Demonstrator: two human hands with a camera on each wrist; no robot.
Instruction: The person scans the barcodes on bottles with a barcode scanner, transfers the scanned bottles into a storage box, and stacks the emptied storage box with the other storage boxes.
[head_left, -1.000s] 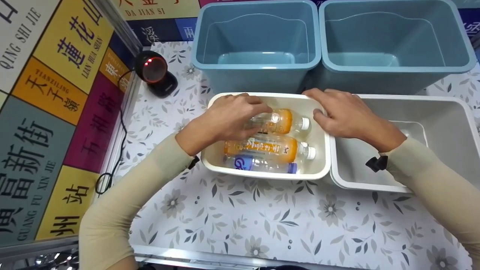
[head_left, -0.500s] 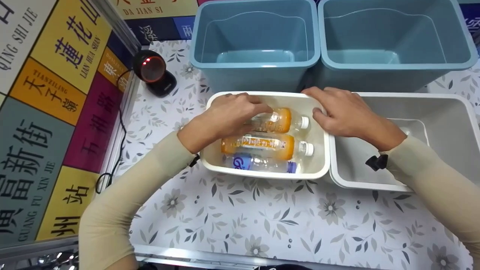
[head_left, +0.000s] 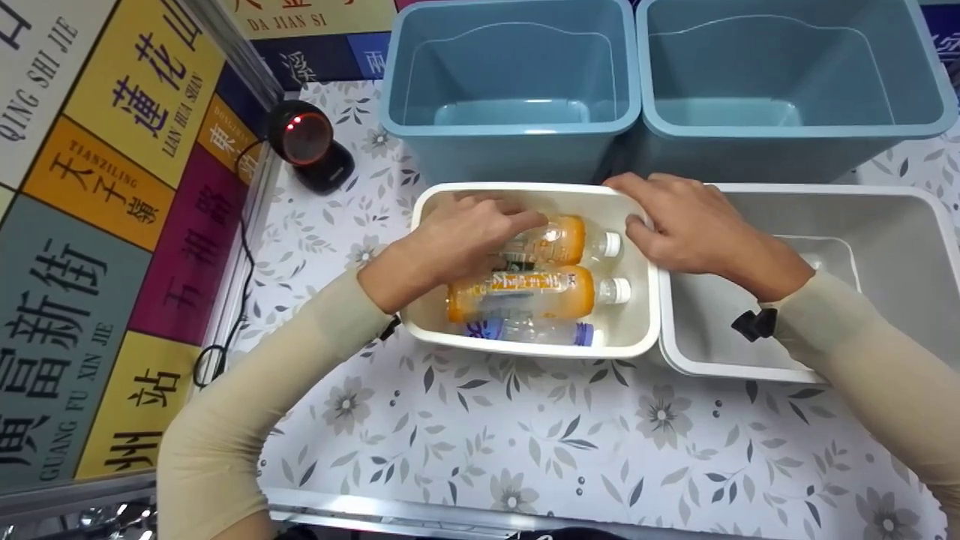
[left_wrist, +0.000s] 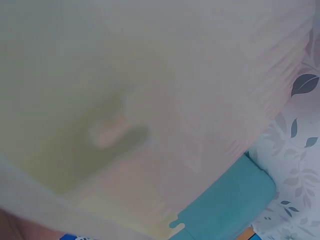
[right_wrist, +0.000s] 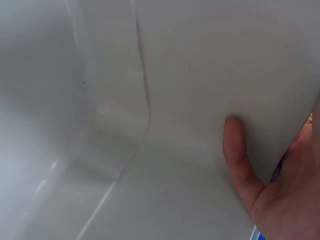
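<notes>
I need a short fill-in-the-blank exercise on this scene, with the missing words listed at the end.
1. The left hand is inside the white tub; the ____ hand grips its rim.
2. The lowest bottle in the head view has a ____ cap.
3. The black device shows ____ lights.
Missing words: right; purple; red.

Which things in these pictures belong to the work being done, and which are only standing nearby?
Seemingly in the work:
left hand
right hand
orange-labelled bottles
purple-capped bottle
cream bin

Seemingly just standing nearby:
blue bins
grey bin
black device with red light
</notes>
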